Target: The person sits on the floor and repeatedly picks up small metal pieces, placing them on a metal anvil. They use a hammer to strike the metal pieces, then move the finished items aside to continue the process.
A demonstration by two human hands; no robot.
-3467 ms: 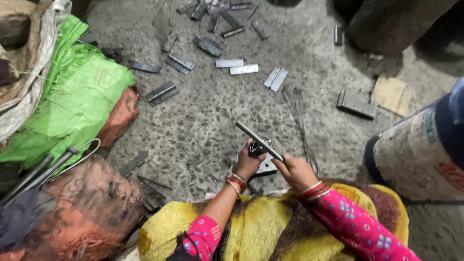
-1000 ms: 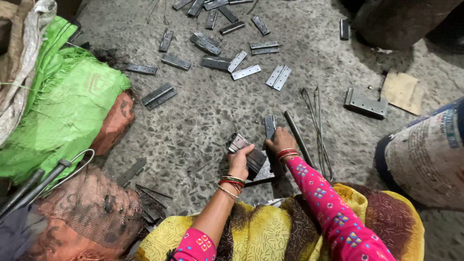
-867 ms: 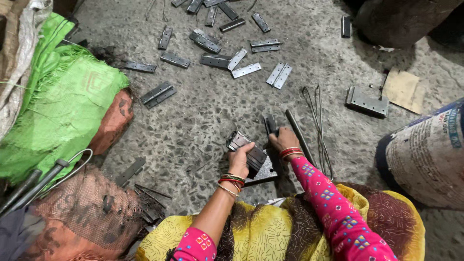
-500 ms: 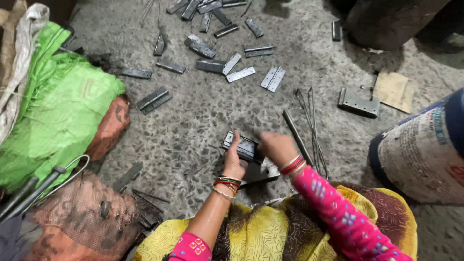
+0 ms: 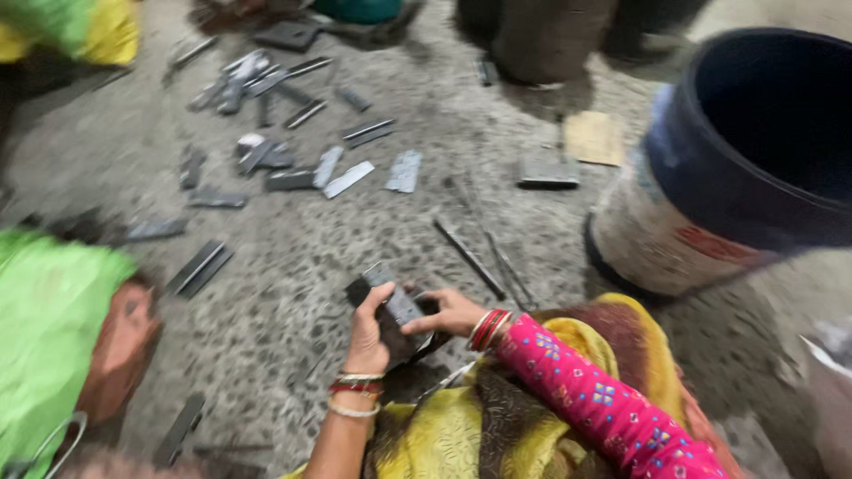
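Note:
My left hand (image 5: 368, 333) grips a stack of flat grey metal plates (image 5: 390, 306) just above the floor, with bangles on the wrist. My right hand (image 5: 444, 312), in a pink patterned sleeve, rests its fingers on the same stack from the right. Yellow cloth (image 5: 461, 435) covers my lap below the hands. Thin metal rods (image 5: 470, 257) lie on the floor just beyond my right hand. The picture is blurred by head motion.
Several loose metal plates (image 5: 293, 164) are scattered on the speckled floor ahead. A large dark-rimmed bucket (image 5: 737, 177) stands at right. A green sack (image 5: 49, 328) lies at left. A cardboard scrap (image 5: 593, 137) and a metal piece (image 5: 548, 173) lie near the bucket.
The view has swung right and up, bringing the bucket's opening into sight. My right hand has come back from the rods onto the stack held in my left hand.

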